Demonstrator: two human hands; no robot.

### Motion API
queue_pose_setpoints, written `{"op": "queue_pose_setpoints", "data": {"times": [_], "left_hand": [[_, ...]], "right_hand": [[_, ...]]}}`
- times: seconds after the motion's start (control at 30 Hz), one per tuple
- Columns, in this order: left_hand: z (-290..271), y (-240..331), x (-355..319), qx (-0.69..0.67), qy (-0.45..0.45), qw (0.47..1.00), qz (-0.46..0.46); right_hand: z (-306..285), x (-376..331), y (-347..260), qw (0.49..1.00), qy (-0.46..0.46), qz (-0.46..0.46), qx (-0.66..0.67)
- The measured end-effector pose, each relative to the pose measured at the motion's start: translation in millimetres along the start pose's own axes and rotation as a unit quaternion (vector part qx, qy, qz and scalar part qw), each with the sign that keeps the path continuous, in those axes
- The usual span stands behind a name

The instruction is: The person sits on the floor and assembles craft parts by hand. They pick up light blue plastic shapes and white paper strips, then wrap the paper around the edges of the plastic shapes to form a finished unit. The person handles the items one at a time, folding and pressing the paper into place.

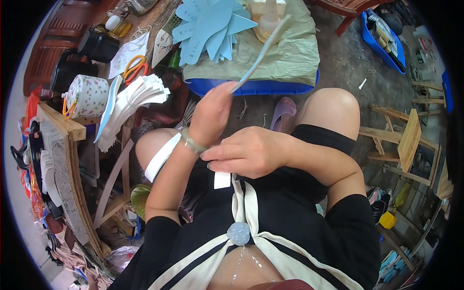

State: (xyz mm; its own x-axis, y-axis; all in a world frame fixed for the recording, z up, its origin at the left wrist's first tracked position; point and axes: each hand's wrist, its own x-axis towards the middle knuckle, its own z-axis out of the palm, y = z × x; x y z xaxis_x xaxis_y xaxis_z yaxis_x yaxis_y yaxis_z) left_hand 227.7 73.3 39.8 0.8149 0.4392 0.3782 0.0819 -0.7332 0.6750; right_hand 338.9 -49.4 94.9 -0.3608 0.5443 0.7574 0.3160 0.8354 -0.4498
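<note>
My left hand [212,113] is raised in front of me, slightly smeared by motion. Its fingers are closed on a thin light blue piece [257,57], seen nearly edge-on and slanting up to the right. Close by my left wrist, the fingers of my right hand [246,152] are pinched together on a white strip [222,180], whose short end hangs below them. Another white length [162,157] sticks out on the far side of my left forearm; whether it is the same strip is hidden.
Flat light blue cut pieces [208,29] lie heaped on a green-covered blue crate [295,55]. At left, a bundle of white strips [128,104] rests near orange-handled scissors [135,69] and a floral pot [87,96]. A wooden stool frame [410,140] stands right.
</note>
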Motion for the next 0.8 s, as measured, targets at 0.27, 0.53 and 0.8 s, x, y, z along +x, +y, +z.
{"op": "queue_pose_setpoints", "data": {"times": [0.27, 0.53, 0.8], "left_hand": [[85.0, -7.5, 74.0, 0.190, -0.004, 0.979, 0.076], [120.7, -25.9, 83.0, 0.069, 0.004, 0.997, 0.031], [143.3, -26.3, 106.6, -0.637, -0.076, 0.693, -0.330]], "right_hand": [[-5.8, -10.3, -3.1, 1.000, 0.002, 0.024, -0.010], [-12.8, -14.3, -1.5, 0.999, 0.016, 0.041, -0.013], [-7.5, -14.5, 2.1, 0.999, 0.022, 0.022, -0.019]]}}
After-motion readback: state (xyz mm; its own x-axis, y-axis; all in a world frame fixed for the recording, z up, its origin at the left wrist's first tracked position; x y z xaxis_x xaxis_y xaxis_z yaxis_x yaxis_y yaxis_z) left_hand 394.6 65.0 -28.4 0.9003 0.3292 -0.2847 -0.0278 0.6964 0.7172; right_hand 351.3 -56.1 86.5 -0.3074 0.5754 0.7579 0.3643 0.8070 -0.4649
